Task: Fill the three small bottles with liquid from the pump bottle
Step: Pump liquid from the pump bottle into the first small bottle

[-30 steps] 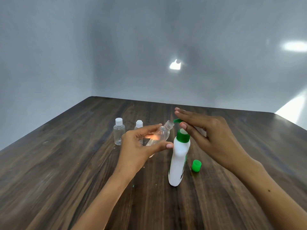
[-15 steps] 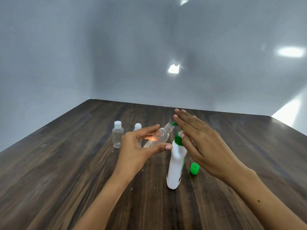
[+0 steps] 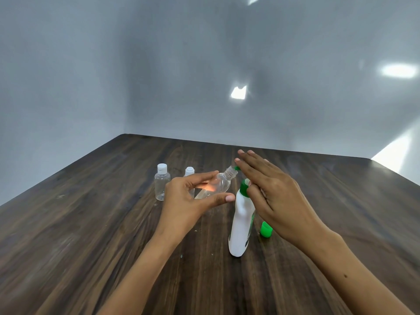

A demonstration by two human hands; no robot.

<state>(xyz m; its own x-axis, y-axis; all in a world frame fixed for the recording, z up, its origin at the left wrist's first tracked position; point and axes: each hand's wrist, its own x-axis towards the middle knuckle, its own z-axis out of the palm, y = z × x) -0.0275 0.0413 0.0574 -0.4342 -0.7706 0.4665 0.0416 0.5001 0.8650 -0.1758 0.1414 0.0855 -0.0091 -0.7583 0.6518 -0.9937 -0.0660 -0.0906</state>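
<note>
- The left hand point(image 3: 188, 201) is pinching an uncapped small bottle point(image 3: 216, 185) between thumb and fingers, tilting its open neck toward the pump spout.
- The right hand point(image 3: 272, 196), fingers straight and together, is pressing flat on the head of the white pump bottle point(image 3: 241, 223), which is standing on the tabletop point(image 3: 91, 223).
- Two capped small bottles point(image 3: 162, 181) are standing just beyond the left hand.
- A green cap point(image 3: 265, 229) is sitting under the right hand.

Pump head point(image 3: 244, 188) mostly hidden under right hand point(image 3: 276, 198); liquid flow indiscernible.
</note>
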